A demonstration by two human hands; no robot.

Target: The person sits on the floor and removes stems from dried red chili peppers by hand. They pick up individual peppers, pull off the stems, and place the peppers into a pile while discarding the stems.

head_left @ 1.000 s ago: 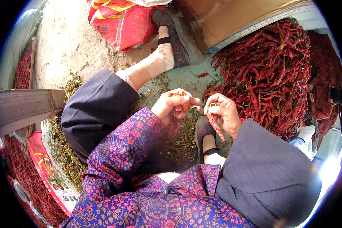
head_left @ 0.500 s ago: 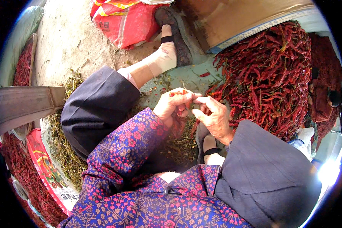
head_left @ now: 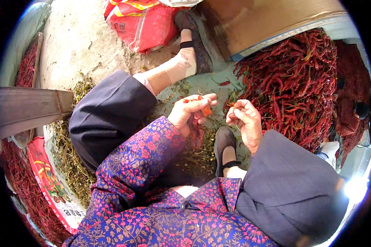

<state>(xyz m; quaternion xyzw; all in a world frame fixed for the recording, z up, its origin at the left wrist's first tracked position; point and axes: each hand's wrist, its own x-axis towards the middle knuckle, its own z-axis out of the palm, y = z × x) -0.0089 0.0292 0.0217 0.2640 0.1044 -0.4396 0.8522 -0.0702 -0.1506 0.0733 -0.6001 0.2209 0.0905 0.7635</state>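
Observation:
My left hand [head_left: 189, 108] is closed around several red chillies [head_left: 204, 110], some dangling below the palm. My right hand [head_left: 246, 119] is raised to its right, a little apart, with fingers pinched; what they hold, if anything, is too small to make out. Just beyond it lies a large heap of dried red chillies [head_left: 290, 78]. A scatter of greenish-brown stalks [head_left: 196, 156] covers the floor beneath my hands and beside my left leg [head_left: 107, 111].
A red sack [head_left: 138, 29] and a cardboard panel [head_left: 264, 22] are at the top. A beam [head_left: 33, 111] juts in from the left, near a printed sack [head_left: 49, 173]. More chillies [head_left: 20, 185] lie at the lower left, others [head_left: 350, 74] at far right.
My right hand has met my left and then moved back apart to the right. The chilli that hung from its fingers a second ago no longer shows there.

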